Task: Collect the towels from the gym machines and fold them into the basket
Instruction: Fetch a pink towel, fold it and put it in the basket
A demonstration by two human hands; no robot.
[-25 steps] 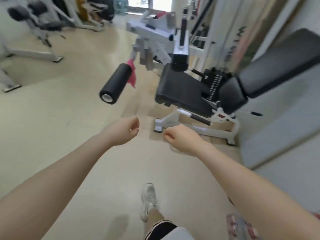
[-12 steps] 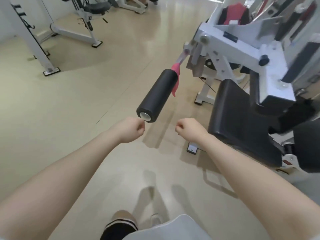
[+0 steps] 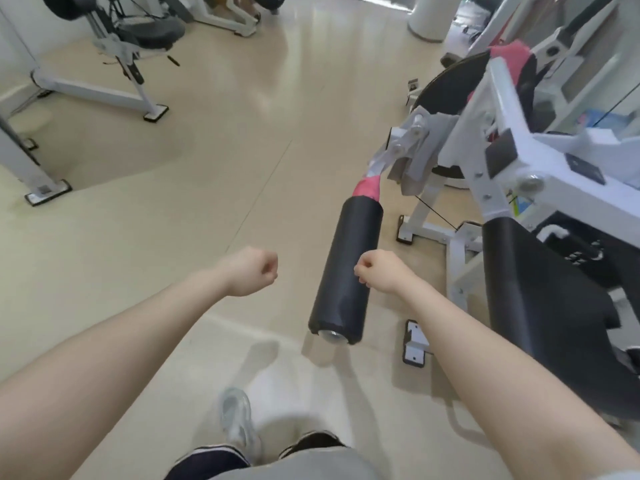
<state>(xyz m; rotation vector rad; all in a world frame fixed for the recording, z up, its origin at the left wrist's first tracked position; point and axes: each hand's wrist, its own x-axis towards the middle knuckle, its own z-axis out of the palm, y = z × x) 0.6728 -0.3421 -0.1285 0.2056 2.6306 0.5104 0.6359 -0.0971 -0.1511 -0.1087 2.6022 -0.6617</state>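
Both fists, left hand point(image 3: 254, 271) and right hand point(image 3: 377, 271), curled empty beside cylindrical black foam roller point(image 3: 346, 271).

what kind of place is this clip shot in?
A gym, almost certainly. A white-framed weight machine with a black foam roller pad and a padded seat fills the right side, and more white-framed machines stand across the pale floor. A pink towel hangs at the roller's far end.

Towel point(image 3: 367, 186) at roller pad's point(image 3: 347, 271) far end — seat point(image 3: 540, 306) to its right.
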